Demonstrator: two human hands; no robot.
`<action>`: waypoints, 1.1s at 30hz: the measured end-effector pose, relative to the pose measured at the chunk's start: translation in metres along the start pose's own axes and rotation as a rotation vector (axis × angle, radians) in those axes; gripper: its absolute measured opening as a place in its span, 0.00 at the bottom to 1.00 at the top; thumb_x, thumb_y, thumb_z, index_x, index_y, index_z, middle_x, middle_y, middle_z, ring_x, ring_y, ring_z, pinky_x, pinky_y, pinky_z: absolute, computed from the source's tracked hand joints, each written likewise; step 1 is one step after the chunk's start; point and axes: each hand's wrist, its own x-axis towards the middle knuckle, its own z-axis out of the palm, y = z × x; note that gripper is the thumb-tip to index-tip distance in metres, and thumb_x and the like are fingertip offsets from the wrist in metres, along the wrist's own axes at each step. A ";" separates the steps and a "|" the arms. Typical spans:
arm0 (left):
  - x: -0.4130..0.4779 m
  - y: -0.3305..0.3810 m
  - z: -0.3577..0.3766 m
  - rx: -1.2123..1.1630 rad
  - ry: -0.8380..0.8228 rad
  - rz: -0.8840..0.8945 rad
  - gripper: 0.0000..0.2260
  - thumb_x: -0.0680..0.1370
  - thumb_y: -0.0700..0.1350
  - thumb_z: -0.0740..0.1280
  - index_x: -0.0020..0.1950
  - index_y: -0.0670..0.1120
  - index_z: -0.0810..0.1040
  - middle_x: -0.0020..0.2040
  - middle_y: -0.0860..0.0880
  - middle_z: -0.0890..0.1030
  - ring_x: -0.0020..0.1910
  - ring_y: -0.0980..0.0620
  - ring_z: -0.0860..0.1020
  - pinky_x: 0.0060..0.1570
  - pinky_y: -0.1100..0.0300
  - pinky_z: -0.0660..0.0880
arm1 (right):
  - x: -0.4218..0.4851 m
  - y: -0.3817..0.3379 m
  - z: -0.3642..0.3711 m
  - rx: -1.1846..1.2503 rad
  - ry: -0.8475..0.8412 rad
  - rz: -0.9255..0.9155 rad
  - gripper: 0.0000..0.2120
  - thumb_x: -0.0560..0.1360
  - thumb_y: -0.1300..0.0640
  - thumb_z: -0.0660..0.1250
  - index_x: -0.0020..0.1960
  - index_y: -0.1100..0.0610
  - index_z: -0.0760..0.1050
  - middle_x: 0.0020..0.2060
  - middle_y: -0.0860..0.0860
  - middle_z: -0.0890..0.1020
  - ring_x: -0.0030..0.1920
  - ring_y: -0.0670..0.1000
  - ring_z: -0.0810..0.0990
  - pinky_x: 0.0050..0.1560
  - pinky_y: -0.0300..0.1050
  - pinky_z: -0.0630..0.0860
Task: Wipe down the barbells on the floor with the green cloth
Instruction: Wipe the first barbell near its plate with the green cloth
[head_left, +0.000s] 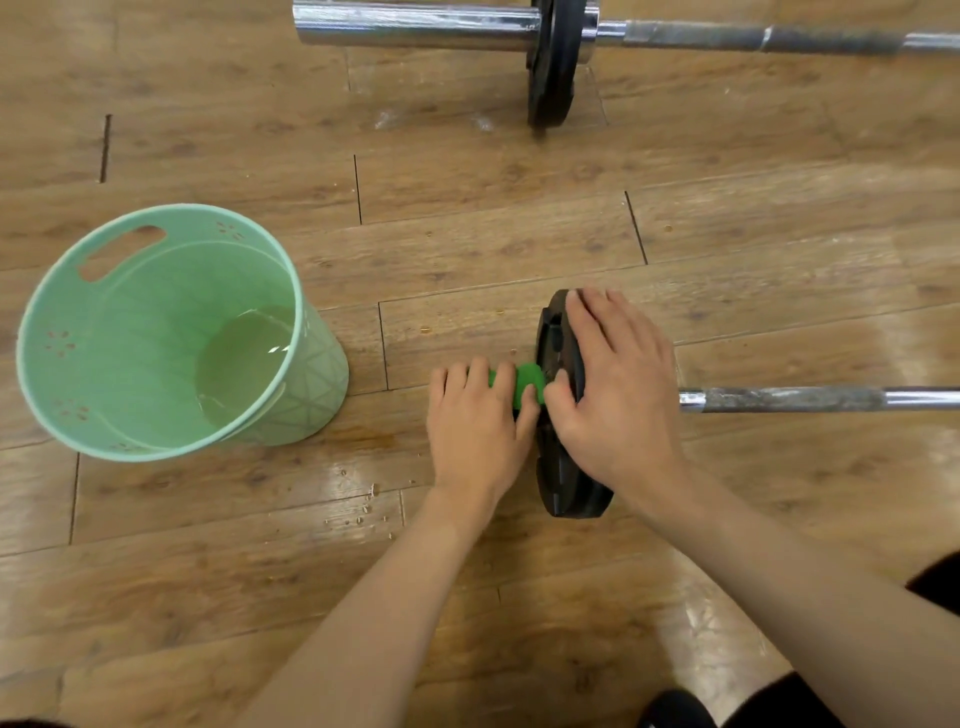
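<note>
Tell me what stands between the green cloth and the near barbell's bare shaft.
The black plate stands upright between them: the green cloth, gripped by the left hand, is at its left face, the shaft runs off to its right. The right hand rests on the plate.

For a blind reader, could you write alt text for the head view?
The left hand grips a green cloth beside the black plate of the near barbell; the right hand rests on the plate. A water bucket stands left.
</note>
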 end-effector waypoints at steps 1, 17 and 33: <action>-0.015 0.003 0.002 0.001 -0.008 -0.006 0.15 0.84 0.52 0.62 0.61 0.42 0.80 0.54 0.41 0.80 0.55 0.38 0.77 0.65 0.44 0.69 | -0.009 -0.001 0.000 -0.006 0.020 -0.019 0.34 0.75 0.49 0.57 0.78 0.61 0.68 0.77 0.58 0.70 0.80 0.59 0.63 0.76 0.65 0.63; -0.077 0.006 0.000 0.089 -0.175 0.127 0.22 0.85 0.51 0.58 0.77 0.43 0.71 0.71 0.40 0.74 0.71 0.38 0.72 0.77 0.42 0.60 | -0.076 0.007 0.012 0.090 0.178 -0.173 0.28 0.78 0.57 0.61 0.77 0.65 0.69 0.77 0.61 0.70 0.80 0.62 0.62 0.74 0.67 0.66; -0.058 -0.021 -0.014 0.140 -0.242 0.270 0.20 0.86 0.55 0.58 0.72 0.45 0.75 0.62 0.42 0.78 0.60 0.41 0.75 0.65 0.46 0.70 | -0.076 0.006 0.013 0.155 0.188 -0.192 0.28 0.77 0.58 0.62 0.75 0.67 0.70 0.75 0.63 0.71 0.79 0.65 0.63 0.75 0.66 0.66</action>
